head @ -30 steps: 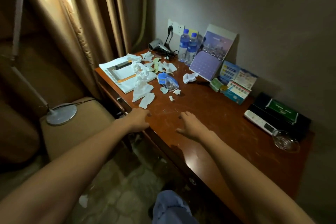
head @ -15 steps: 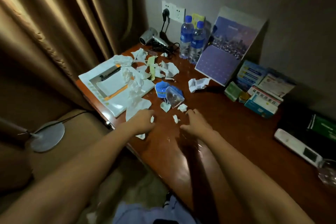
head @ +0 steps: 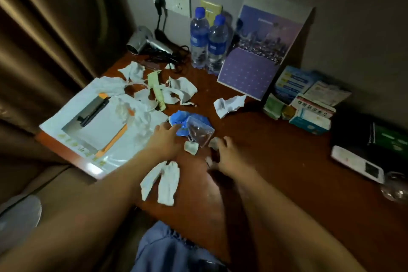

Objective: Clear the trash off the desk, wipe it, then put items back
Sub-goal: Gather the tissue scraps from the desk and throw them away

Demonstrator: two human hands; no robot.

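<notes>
Torn white paper scraps [head: 167, 180] and crumpled tissues litter the wooden desk [head: 276, 161]. A blue wrapper with a clear plastic piece [head: 192, 126] lies at the centre. My left hand [head: 164, 140] reaches over the desk, fingers spread, fingertips touching the blue wrapper. My right hand [head: 225, 154] rests just right of it, fingers curled around small paper bits; whether it grips one is unclear. A crumpled paper ball [head: 228, 105] sits further back. More torn paper and a green strip [head: 156, 89] lie at the back left.
A white folder with a pen [head: 95, 121] covers the left desk corner. Hair dryer [head: 143, 42], two water bottles [head: 208, 40], a calendar [head: 258, 55], small boxes [head: 309, 104], a phone [head: 357, 164] and a glass ashtray [head: 395, 187] line the back and right. Curtains hang at left.
Both hands moved forward across the desk from its front edge to the blue wrapper and small scraps. The camera came closer and lower over the desk.
</notes>
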